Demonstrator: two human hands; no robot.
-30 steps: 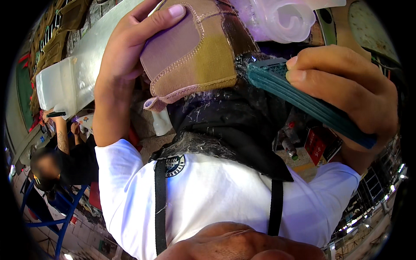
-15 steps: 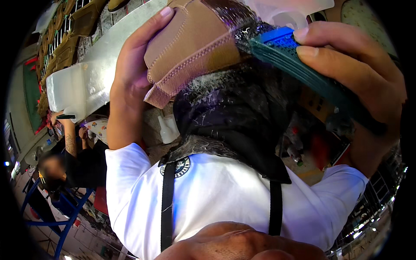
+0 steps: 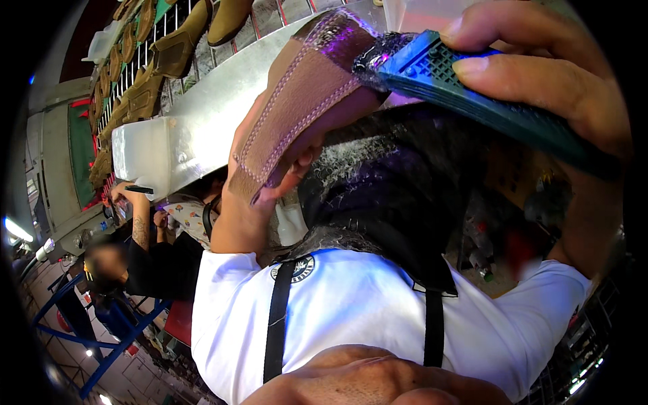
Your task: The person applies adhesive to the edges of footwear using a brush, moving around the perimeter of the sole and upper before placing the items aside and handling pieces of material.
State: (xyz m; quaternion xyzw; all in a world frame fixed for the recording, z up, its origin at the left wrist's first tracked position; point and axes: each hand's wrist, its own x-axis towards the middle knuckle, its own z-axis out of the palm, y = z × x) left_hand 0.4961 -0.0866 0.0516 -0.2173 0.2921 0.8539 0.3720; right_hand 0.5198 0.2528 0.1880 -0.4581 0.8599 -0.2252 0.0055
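Head view, notes as a two-voice log.

— Left hand (image 3: 270, 169)?
— Raised, forearm rising from the white sleeve (image 3: 229, 283), wrist bent back. Fingers curl under a tan leather shoe piece (image 3: 304, 101) with pale stitching; thumb side is hidden behind the leather. Firm hold, hand wrapped around it from below.

— Right hand (image 3: 547, 81)?
— Raised just right of the shoe piece, forearm dropping toward the other sleeve. Fingers lie along the top of a blue-green brush handle (image 3: 486, 101), closed tight on it. The handle slants down to the right.

— Brush head?
— Dark bristled end (image 3: 378, 57) touches the top right edge of the shoe piece.

— Around the shoe piece?
— Behind it, a long shiny metal trough (image 3: 196, 115). Further back left, tan boots (image 3: 175, 47) on a rack. Below left, another person's arm (image 3: 138, 223) reaches up.
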